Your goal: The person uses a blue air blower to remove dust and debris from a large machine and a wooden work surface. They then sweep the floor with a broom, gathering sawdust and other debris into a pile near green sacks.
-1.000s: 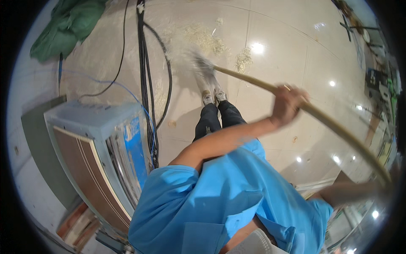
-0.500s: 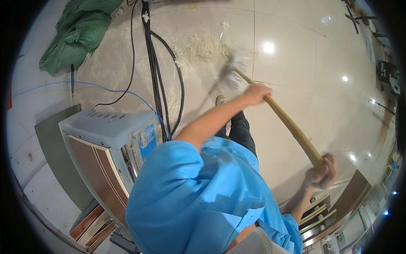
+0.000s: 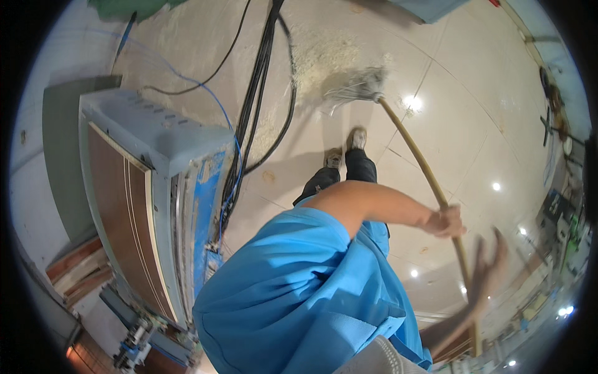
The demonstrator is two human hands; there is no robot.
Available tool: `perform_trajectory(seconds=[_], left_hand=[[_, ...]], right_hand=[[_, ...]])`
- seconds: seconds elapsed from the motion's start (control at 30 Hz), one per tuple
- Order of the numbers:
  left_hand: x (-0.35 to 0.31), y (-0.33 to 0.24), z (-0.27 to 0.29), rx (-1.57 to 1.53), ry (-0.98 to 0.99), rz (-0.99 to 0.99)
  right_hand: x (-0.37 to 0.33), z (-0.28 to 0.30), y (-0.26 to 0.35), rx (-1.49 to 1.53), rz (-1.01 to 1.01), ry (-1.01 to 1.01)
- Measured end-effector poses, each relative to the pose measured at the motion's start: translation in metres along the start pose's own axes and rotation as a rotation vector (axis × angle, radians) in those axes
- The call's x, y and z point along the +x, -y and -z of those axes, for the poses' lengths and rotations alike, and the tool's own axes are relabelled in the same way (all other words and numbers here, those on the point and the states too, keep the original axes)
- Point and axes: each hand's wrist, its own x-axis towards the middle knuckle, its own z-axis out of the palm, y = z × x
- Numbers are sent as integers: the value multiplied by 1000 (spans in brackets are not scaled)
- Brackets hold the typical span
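Note:
My left hand (image 3: pixel 445 222) is closed round the middle of the pale wooden handle of a broom (image 3: pixel 416 151). Grey and whitish, the broom's splayed head (image 3: pixel 361 86) rests on the floor beside a patch of pale yellowish dust or shavings (image 3: pixel 317 61). My right hand (image 3: pixel 489 265) is beside the upper handle, fingers spread and somewhat blurred, apparently off it. The handle's top end runs down behind my right forearm.
Black cables (image 3: pixel 255 81) and a thin blue cable (image 3: pixel 215 93) cross the floor at left. A grey-blue machine (image 3: pixel 162 134) with a brown panel (image 3: pixel 128 212) stands there. My shoes (image 3: pixel 356 138) are just below the broom head. Equipment (image 3: pixel 554 209) lines the right side.
The broom head has swung round to the right, and the handle stands steeper. My left hand has moved right and down; my right hand has opened from its grip. The view has shifted.

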Motion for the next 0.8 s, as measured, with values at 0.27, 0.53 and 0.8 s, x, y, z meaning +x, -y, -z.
perform_trajectory(seconds=[0.27, 0.53, 0.8], left_hand=[[-76, 39, 23, 170, 549, 354], [-240, 206, 105, -565, -281, 971], [-597, 514, 46, 231, -259, 2187]], right_hand=[[154, -293, 40, 672, -447, 1287], [182, -404, 67, 910, -813, 1328], [135, -475, 104, 540, -987, 1019]])
